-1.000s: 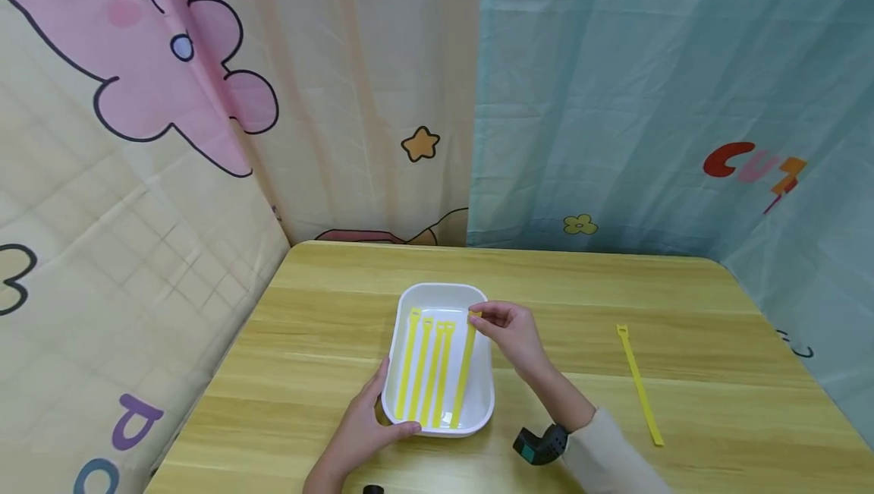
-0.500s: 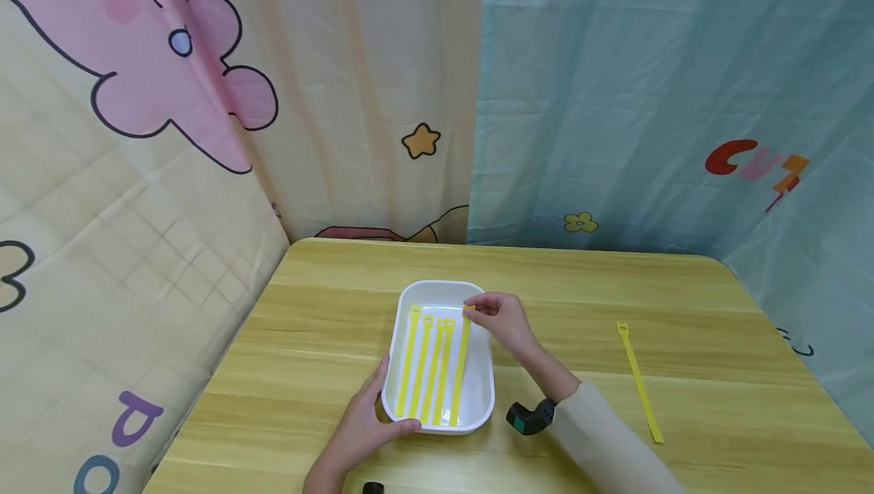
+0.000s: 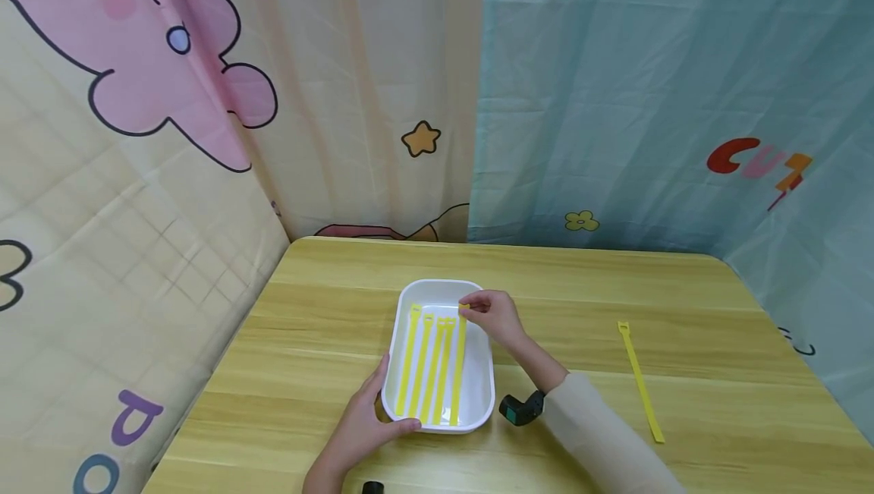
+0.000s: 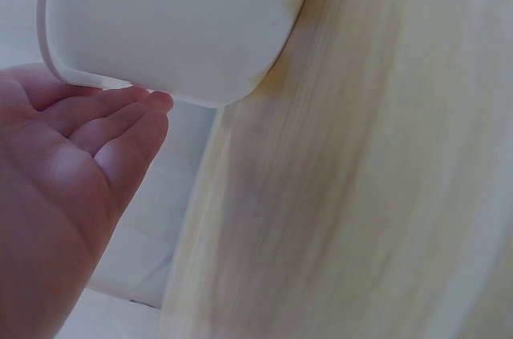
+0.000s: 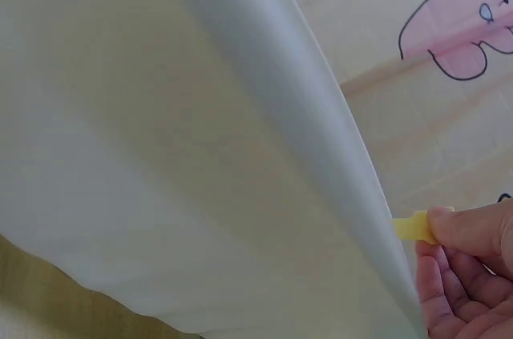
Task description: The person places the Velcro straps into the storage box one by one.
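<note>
My left hand (image 3: 365, 418) grips the white tray (image 3: 478, 395) at its near left corner, thumb over the near rim and fingers along the left wall. In the left wrist view those fingers (image 4: 120, 127) press against the tray's outer wall. Between thumb and fingertips, my right hand (image 3: 498, 318) pinches the slotted end of a yellow cable tie (image 3: 458, 372). The rest of that tie slants down inside the tray, beside several yellow cable ties (image 3: 407, 361) lying side by side. In the right wrist view, the tray wall hides most of the held tie (image 5: 410, 227).
One more yellow cable tie (image 3: 640, 380) lies on the wooden table (image 3: 560, 289) to the right. A black device (image 3: 522, 408) is worn at my right wrist. Printed curtains (image 3: 580, 114) hang behind the table. A small black object (image 3: 372, 488) shows at the bottom edge.
My right hand has moved left and slightly away from me, carrying the tie's slotted end closer to the row of ties. The left hand and tray have stayed put.
</note>
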A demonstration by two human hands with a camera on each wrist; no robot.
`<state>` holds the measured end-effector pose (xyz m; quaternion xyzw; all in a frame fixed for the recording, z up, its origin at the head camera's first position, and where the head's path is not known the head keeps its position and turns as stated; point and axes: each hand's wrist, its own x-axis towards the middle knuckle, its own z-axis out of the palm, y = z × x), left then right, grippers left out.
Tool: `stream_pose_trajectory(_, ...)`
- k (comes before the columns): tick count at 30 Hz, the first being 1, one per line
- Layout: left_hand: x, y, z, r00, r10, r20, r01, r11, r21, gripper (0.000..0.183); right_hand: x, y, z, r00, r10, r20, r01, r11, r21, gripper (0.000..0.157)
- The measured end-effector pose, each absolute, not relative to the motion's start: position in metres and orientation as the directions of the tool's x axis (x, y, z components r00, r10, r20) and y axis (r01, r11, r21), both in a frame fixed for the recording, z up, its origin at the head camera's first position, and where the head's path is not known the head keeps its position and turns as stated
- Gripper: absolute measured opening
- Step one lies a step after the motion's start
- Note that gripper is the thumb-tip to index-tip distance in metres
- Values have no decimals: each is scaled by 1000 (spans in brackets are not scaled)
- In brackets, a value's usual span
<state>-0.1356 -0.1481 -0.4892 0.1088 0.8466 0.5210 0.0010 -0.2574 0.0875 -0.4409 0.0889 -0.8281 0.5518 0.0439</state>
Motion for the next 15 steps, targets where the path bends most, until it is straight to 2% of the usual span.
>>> stream_pose_trajectory(9, -135, -148, -488, -975, 193, 108, 183, 432, 883, 111, -260, 86, -443, -970, -114, 212, -241, 493, -836, 9)
stream_pose_trajectory(15, -134, -148, -488, -976, 189, 105, 178, 426, 887, 111, -260, 86, -445, -962, -123, 243, -271, 522, -809, 9)
